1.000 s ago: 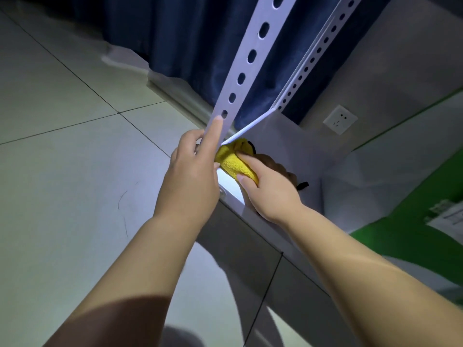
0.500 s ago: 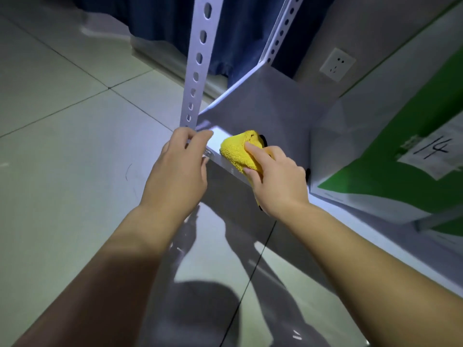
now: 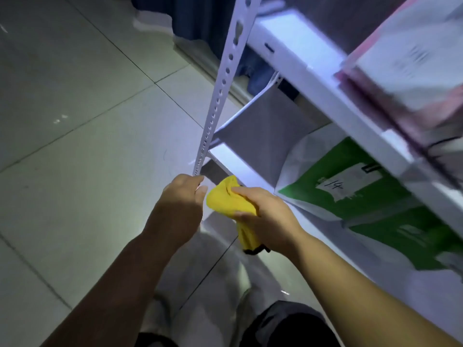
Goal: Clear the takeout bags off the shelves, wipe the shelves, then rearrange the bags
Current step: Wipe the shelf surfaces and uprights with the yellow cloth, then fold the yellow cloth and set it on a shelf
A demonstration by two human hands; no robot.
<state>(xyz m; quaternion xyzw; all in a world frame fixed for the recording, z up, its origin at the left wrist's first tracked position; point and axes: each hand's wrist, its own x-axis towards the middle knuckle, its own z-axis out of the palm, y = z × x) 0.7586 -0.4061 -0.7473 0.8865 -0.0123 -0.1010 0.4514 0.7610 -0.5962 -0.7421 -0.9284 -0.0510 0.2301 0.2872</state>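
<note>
My right hand (image 3: 265,216) grips a bunched yellow cloth (image 3: 229,201), held in the air just in front of the lower shelf (image 3: 238,164) of a white metal rack. My left hand (image 3: 180,204) is curled around the foot of the rack's perforated upright post (image 3: 218,101). A green and white takeout bag (image 3: 350,194) with a label reading 14 lies on the lower shelf to the right. On the upper shelf (image 3: 313,68) sits a blurred pink and white bag (image 3: 411,63).
Pale floor tiles (image 3: 82,136) spread to the left. A dark blue curtain (image 3: 200,18) hangs behind the rack. My legs (image 3: 283,326) show at the bottom edge.
My view has pulled back and up, so the upper shelf and its bag now show. My right hand has lifted the cloth off the lower shelf's corner. My left hand stays on the post.
</note>
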